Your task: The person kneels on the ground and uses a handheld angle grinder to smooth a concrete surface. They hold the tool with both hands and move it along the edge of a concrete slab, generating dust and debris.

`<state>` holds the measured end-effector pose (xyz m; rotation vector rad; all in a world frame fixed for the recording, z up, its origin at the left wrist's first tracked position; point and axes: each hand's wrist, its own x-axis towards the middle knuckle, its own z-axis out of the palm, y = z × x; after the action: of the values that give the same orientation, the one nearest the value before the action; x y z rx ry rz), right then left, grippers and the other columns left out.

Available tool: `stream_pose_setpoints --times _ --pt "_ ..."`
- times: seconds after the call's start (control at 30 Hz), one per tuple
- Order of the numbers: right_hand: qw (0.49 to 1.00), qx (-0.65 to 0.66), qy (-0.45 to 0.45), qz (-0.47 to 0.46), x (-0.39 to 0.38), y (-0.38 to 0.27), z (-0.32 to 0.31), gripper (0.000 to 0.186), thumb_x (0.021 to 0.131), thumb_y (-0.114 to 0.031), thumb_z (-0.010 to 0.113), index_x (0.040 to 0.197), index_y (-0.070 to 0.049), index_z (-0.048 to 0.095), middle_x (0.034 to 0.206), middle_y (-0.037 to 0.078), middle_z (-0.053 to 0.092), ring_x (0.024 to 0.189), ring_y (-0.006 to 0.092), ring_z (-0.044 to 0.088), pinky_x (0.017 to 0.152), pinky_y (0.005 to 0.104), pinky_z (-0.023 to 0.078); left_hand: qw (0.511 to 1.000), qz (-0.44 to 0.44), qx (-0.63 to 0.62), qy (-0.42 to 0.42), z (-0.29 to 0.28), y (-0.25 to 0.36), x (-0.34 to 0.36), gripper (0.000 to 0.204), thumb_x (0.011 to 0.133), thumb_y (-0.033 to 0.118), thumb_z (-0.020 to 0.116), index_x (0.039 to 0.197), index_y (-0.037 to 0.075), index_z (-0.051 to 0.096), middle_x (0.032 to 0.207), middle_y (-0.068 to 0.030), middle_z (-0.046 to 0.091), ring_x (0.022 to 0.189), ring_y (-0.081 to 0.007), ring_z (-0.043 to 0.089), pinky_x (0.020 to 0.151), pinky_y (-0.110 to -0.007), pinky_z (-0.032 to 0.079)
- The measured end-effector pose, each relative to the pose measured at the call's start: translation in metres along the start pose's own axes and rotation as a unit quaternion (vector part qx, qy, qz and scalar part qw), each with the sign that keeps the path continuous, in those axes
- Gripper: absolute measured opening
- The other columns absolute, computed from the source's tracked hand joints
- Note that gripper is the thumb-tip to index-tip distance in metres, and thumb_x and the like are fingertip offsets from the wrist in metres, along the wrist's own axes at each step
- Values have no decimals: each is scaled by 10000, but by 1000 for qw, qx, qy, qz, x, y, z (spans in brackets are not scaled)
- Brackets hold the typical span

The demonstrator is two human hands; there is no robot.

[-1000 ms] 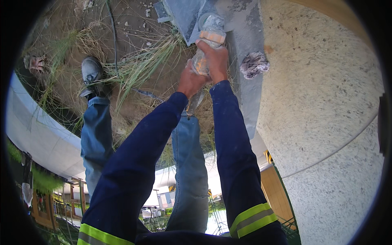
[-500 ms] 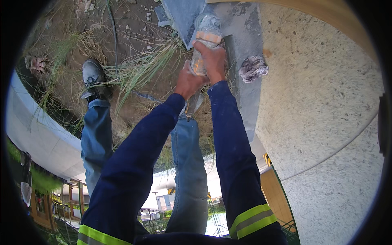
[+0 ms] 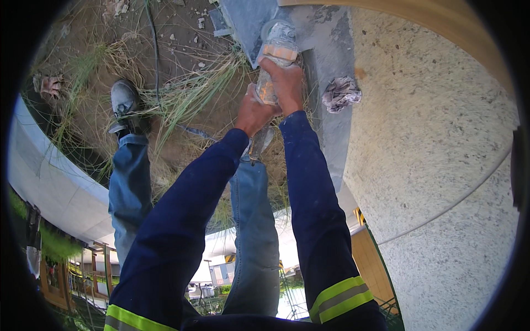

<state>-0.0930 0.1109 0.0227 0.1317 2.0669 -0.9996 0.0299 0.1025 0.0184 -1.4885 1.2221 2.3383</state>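
Observation:
Both of my hands are wrapped round a dusty orange angle grinder [image 3: 280, 52], its head pointing away from me. My right hand [image 3: 287, 85] grips its body from the right, thumb over the top. Lower down, my left hand [image 3: 255, 113] closes round the body from the left. The grinder's head is over a grey stone slab [image 3: 245, 22] at the top of the view. Whether its disc touches the slab cannot be made out.
A crumpled paper-like wad [image 3: 341, 95] lies on the grey ledge [image 3: 335, 138] to the right. Beyond it is a speckled stone surface [image 3: 430, 138] with a thin cable across it. Long grass [image 3: 193, 102], soil and a dark cord [image 3: 153, 44] lie to the left, near my shoe [image 3: 126, 98].
The grinder and both hands have shifted very slightly to the left. My grip looks the same, and my feet have stayed put.

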Motion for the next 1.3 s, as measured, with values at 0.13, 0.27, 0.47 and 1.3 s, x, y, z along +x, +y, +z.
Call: stream_pose_setpoints --times 0.13,0.27,0.47,1.3 --pt "998 25 -13 -47 8 -7 4 443 796 -246 874 1101 55 761 1010 143 772 824 210 744 733 349 580 999 -10 -33 -11 -5 4 10 838 682 190 956 1333 -41 482 1174 -153 714 1054 -257 715 932 -384 555" --pt "997 70 -12 -23 14 -16 -3 449 825 -216 867 1168 48 745 1054 118 757 852 198 727 758 354 585 1000 -13 2 -18 -1 14 16 737 732 114 914 1326 -11 497 1155 -116 691 989 -198 696 895 -348 546" --pt "1000 -1 -2 7 -12 12 0 475 816 -250 882 1166 42 749 1048 120 760 853 196 730 756 351 576 1000 -15 19 13 -4 -20 -12 849 680 211 951 1347 -23 482 1149 -161 725 1062 -273 727 926 -400 559" --pt "998 54 7 -11 -3 8 -5 463 810 -239 884 1134 62 751 1030 126 761 865 196 730 749 349 575 999 -22 8 -22 -1 -9 -3 711 746 87 891 1319 -12 482 1170 -109 673 1053 -203 669 917 -365 543"
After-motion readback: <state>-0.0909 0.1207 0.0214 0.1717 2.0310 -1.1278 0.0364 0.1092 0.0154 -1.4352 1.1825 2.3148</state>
